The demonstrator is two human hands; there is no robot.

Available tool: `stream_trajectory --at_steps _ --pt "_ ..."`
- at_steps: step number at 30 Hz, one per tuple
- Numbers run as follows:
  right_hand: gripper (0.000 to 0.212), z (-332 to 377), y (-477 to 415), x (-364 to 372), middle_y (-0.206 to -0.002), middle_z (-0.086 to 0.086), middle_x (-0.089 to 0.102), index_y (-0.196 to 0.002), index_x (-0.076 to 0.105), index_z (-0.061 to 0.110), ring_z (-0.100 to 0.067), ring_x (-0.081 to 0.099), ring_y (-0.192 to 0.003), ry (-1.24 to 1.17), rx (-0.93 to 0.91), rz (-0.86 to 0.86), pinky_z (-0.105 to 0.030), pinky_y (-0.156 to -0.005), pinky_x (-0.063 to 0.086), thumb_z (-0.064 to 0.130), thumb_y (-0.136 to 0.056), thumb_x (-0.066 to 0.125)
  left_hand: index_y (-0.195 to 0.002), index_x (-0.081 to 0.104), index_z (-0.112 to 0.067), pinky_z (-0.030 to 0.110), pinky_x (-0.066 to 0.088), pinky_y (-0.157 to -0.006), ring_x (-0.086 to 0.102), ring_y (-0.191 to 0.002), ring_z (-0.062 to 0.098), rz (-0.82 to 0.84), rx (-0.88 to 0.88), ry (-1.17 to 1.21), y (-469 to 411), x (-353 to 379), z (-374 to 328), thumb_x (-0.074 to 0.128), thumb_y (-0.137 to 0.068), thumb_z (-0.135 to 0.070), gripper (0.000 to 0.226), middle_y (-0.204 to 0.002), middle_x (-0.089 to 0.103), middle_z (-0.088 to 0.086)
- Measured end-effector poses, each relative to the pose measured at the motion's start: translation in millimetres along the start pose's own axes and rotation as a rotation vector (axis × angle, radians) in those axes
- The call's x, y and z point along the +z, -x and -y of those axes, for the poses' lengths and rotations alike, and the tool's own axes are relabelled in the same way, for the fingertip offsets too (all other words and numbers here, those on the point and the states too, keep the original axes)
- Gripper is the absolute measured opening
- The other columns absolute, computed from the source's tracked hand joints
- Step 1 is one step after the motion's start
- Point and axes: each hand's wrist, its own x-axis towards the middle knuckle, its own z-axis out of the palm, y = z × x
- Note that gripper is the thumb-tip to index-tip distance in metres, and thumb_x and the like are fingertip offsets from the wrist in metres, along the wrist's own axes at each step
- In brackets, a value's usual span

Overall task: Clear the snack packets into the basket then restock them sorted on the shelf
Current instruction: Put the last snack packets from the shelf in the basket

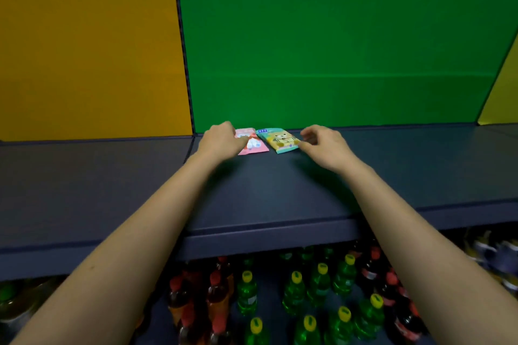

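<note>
The pink packet (253, 145) and the teal packet (279, 139) lie flat side by side, edges touching, at the back of the shelf (280, 190). Both are small, glossy rectangles with blurred cartoon prints. My left hand (220, 137) covers the pink one's left part, fingers laid over it; I cannot tell whether they grip. My right hand (322, 140) is curled, pinching the teal one's right corner. The shelf is matte dark blue-grey under a smooth green panel (336, 36). Below, blurred plastic bottles (294, 291) are partly hidden by its front lip.
</note>
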Motion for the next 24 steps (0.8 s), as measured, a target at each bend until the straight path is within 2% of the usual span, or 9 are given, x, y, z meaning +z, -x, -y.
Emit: stream_trajectory --at_steps 4,6,8,11,14,18,21,24 --pt "0.054 -3.9 -45.4 23.5 -0.137 -0.013 0.046 -0.131 0.045 0.007 -0.030 0.043 -0.126 0.100 0.069 0.077 -0.040 -0.100 0.039 0.042 -0.091 0.048 -0.136 0.029 0.002 0.043 0.030 -0.107 0.029 -0.135 0.035 0.018 -0.228 0.044 -32.7 31.1 -4.4 0.047 -0.089 -0.052 0.074 -0.143 0.035 0.023" --pt "0.063 -5.8 -61.7 34.2 -0.139 -0.016 0.043 -0.132 0.042 0.004 -0.031 0.040 -0.128 0.116 0.114 0.105 -0.041 -0.099 0.039 0.050 -0.090 0.045 -0.140 0.025 0.000 0.042 0.021 -0.111 0.020 -0.140 0.031 0.026 -0.322 0.084 -45.8 42.5 -7.2 0.045 -0.084 -0.064 0.087 -0.148 0.030 0.020" --pt "0.072 -6.4 -75.0 43.2 -0.140 -0.015 0.043 -0.133 0.041 0.004 -0.031 0.038 -0.130 0.153 0.154 0.118 -0.041 -0.099 0.037 0.059 -0.087 0.042 -0.138 0.029 -0.002 0.041 0.020 -0.111 0.022 -0.140 0.029 -0.015 -0.382 0.108 -59.6 51.0 -9.3 0.050 -0.076 -0.070 0.095 -0.147 0.035 0.017" --pt "0.081 -5.6 -85.5 53.7 -0.141 -0.014 0.041 -0.135 0.041 0.005 -0.031 0.035 -0.132 0.186 0.168 0.114 -0.040 -0.101 0.035 0.066 -0.082 0.045 -0.132 0.033 -0.005 0.038 0.026 -0.107 0.032 -0.134 0.029 -0.058 -0.437 0.086 -74.2 61.2 -12.9 0.065 -0.064 -0.069 0.099 -0.141 0.042 0.013" --pt "0.077 -5.1 -93.8 54.9 -0.136 -0.014 0.046 -0.128 0.047 0.007 -0.032 0.043 -0.126 0.088 0.198 0.132 -0.038 -0.096 0.040 0.062 -0.076 0.058 -0.130 0.033 -0.003 0.036 0.032 -0.103 0.042 -0.129 0.028 -0.015 -0.441 0.151 -85.0 64.0 -14.0 0.073 -0.065 -0.058 0.095 -0.135 0.048 0.011" --pt "0.070 -7.6 -95.3 48.9 -0.128 -0.010 0.056 -0.119 0.054 0.011 -0.029 0.053 -0.116 -0.018 0.253 0.224 -0.032 -0.087 0.044 0.056 -0.067 0.071 -0.114 0.053 -0.010 0.033 0.047 -0.089 0.057 -0.107 0.024 -0.014 -0.421 0.248 -83.2 59.0 -4.0 0.080 -0.056 -0.052 0.077 -0.114 0.061 0.004" --pt "0.057 -7.5 -87.6 44.6 -0.124 -0.006 0.059 -0.114 0.057 0.015 -0.026 0.055 -0.115 -0.075 0.240 0.266 -0.028 -0.082 0.041 0.049 -0.070 0.070 -0.108 0.060 -0.009 0.030 0.048 -0.080 0.061 -0.098 0.023 0.039 -0.373 0.380 -70.5 48.4 2.3 0.081 -0.063 -0.040 0.058 -0.108 0.065 0.005" --pt "0.037 -2.5 -78.8 38.9 -0.117 -0.007 0.064 -0.107 0.064 0.014 -0.027 0.058 -0.110 -0.140 0.158 0.284 -0.029 -0.084 0.045 0.037 -0.079 0.064 -0.094 0.063 -0.006 0.024 0.052 -0.061 0.065 -0.072 0.017 0.064 -0.299 0.563 -44.8 22.5 4.8 0.075 -0.076 -0.020 0.026 -0.101 0.069 0.011"
